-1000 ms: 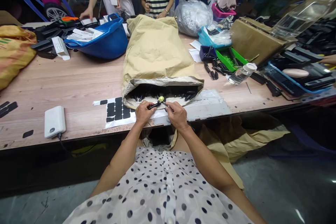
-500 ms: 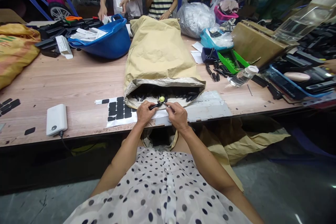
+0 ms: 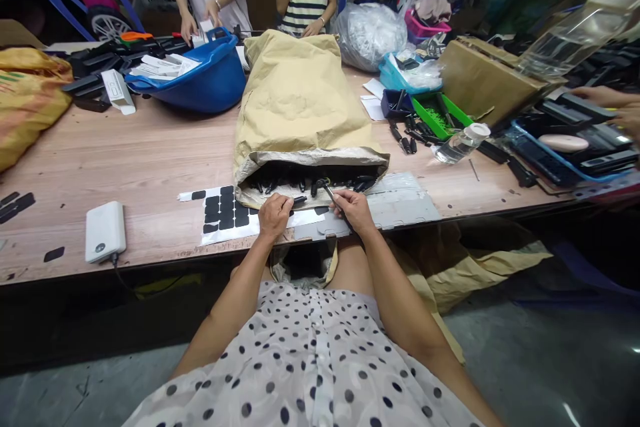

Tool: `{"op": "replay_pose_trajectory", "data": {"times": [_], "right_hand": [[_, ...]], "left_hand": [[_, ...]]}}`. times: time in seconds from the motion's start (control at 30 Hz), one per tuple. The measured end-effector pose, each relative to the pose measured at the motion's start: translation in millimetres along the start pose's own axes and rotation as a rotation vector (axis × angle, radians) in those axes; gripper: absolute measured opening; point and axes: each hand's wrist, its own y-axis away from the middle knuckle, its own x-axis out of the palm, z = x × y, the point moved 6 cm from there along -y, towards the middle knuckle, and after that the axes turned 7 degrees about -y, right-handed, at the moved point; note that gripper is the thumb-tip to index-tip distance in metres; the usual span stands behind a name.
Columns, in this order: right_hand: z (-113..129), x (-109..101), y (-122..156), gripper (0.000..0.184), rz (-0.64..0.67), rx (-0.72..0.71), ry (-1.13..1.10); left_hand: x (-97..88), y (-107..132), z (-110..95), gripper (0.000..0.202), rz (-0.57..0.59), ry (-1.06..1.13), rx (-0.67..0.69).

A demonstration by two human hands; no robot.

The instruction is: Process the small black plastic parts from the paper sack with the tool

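My left hand (image 3: 275, 215) is closed on a small black plastic part (image 3: 299, 200), whose end sticks out past the fingertips. In my right hand (image 3: 354, 209) is a thin metal tool (image 3: 329, 192), slanting up and left to the bag's mouth; its exact kind is unclear. Just beyond both hands, a tan paper bag (image 3: 297, 100) lies on its side, its opening facing me. Dark parts (image 3: 303, 185) fill that opening. Beside my left hand, a white sheet (image 3: 213, 238) carries rows of black stickers (image 3: 227, 207). A grey board (image 3: 405, 197) lies under the bag's right corner.
A white power bank (image 3: 105, 230) with a cable lies left. Behind are a blue basin (image 3: 210, 90) and, rightward, a green tray (image 3: 440, 113), a water bottle (image 3: 463, 143) and a cardboard box (image 3: 487, 80). Other people stand across the table; another person's hands reach in right.
My hands have moved apart, the right one shifting right with the tool. The round yellow-green piece between them is no longer visible. At far right, another person's hands have come into view.
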Motion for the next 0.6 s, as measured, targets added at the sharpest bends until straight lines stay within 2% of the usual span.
{"op": "replay_pose_trajectory", "data": {"times": [0.2,0.43,0.5,0.6], "right_hand": [[2.9,-8.1,-2.1,0.03,-0.045,-0.041,0.116],[1.4,-11.5,-6.6,0.043,-0.049,0.039,-0.027],[2.3,-10.9,-7.8,0.044,-0.038,0.039,-0.032],[2.1,-9.6,-8.5,0.045,-0.036,0.035,-0.041]], "left_hand": [[0.9,0.5,-0.1,0.031,0.008,-0.042,0.016],[-3.5,-1.3,-1.9,0.037,0.011,-0.062,0.064],[-8.6,6.9,-8.3,0.037,0.019,-0.062,0.117],[-11.0,36.7,-22.6,0.034,0.094,-0.038,0.226]]}}
